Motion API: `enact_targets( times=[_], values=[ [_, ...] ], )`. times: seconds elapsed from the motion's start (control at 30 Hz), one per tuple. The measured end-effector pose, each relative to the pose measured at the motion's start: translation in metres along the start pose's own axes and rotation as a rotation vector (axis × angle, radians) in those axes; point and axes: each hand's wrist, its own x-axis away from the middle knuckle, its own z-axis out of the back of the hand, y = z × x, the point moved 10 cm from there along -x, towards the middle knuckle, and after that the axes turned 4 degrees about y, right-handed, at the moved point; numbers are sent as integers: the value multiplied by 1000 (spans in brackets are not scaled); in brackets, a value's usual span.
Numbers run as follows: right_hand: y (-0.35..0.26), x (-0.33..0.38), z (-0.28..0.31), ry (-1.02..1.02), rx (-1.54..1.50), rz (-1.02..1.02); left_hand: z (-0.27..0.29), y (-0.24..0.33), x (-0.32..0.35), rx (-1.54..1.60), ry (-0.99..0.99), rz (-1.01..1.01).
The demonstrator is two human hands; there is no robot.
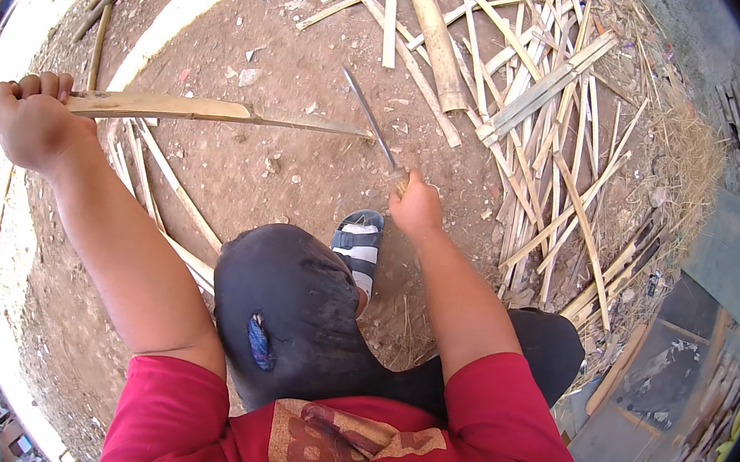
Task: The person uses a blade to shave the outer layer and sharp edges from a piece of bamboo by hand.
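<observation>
My left hand [36, 122] is closed around the left end of a long split bamboo strip [174, 108], held out level across the view. Its upper face is pale and freshly cut near the middle, thinning toward the right end. My right hand [417, 205] grips the handle of a knife [368, 112], whose long narrow blade points up and to the left. The blade crosses by the strip's right tip; whether they touch I cannot tell. Below the strip is my sandalled foot [357, 246], beside my dark-trousered knee [280, 303].
A heap of pale bamboo strips [545, 132] lies to the right, with a thick bamboo pole [433, 37] at the far side. More strips [176, 191] lie on the dirt at left. Dark panels [665, 365] stand at the lower right, near dry straw [683, 166].
</observation>
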Motion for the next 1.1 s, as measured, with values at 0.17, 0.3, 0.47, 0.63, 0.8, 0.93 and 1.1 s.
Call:
enact_targets(
  times=[0.17,0.3,0.47,0.63,0.8,0.93,1.1],
  values=[
    [47,7,-50,-282,118,-151,6,-4,-5,36,-29,-8],
    [33,-10,-13,-472,-162,-359,7,-4,-2,40,-32,-3],
    [-86,-17,107,-6,-347,69,5,0,1,44,-51,-31],
    [-46,4,46,139,-157,54,14,-1,-8,47,-22,-33],
    [76,20,-46,-238,163,-233,18,-5,-1,-4,2,-4],
    [63,-4,-20,-220,15,-200,14,-4,2,-4,17,12],
    [-18,-14,62,26,-287,-50,19,-10,-3,12,-14,-9]
  ],
)
